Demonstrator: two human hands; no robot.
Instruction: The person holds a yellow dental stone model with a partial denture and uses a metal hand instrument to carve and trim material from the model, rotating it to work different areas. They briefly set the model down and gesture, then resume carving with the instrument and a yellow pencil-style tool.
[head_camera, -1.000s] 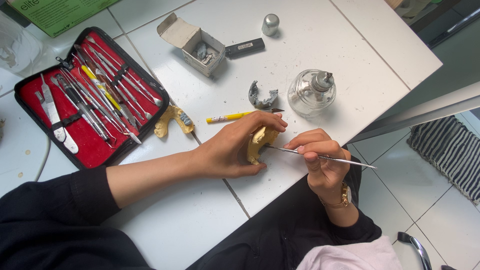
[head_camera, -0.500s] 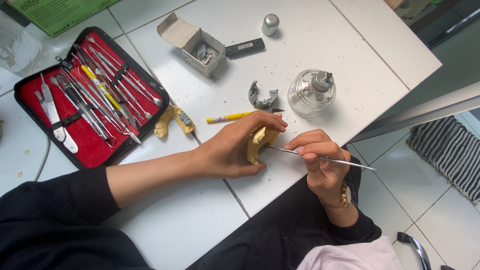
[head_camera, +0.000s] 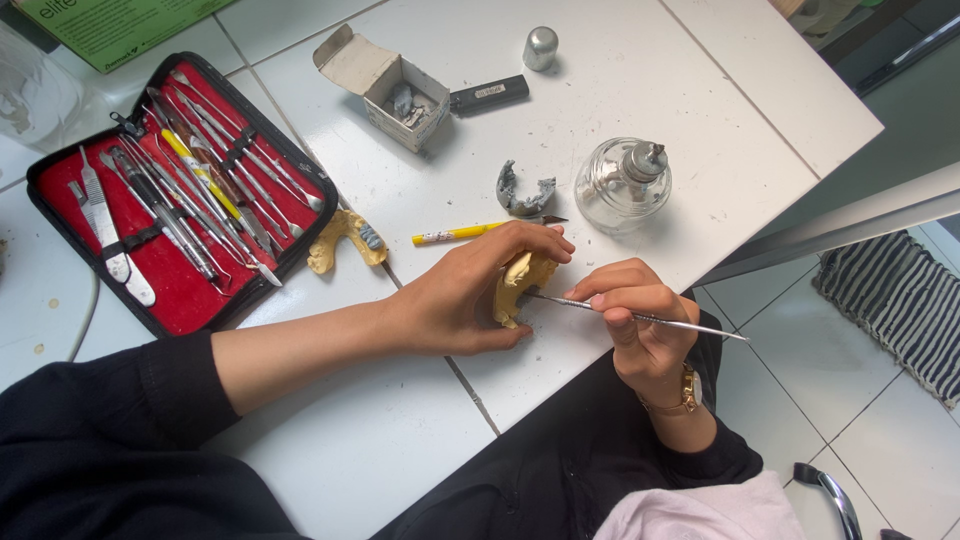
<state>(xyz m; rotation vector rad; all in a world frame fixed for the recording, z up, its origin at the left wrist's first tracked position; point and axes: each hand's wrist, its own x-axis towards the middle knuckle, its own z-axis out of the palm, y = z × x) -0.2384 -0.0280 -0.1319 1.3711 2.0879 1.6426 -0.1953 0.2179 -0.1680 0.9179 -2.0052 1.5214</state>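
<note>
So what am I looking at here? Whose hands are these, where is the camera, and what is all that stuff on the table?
There is no machine here: a person works with bare hands, and a camera worn on their head looks down at a white tiled table. The left hand steadies a yellow dental cast on the table. The right hand holds a thin metal carving tool, its tip against the cast. Around them lie an open red case of metal instruments, a second yellow cast, a yellow-handled knife, a grey jaw-shaped piece, a glass spirit lamp, its metal cap and a small open cardboard box.
</note>
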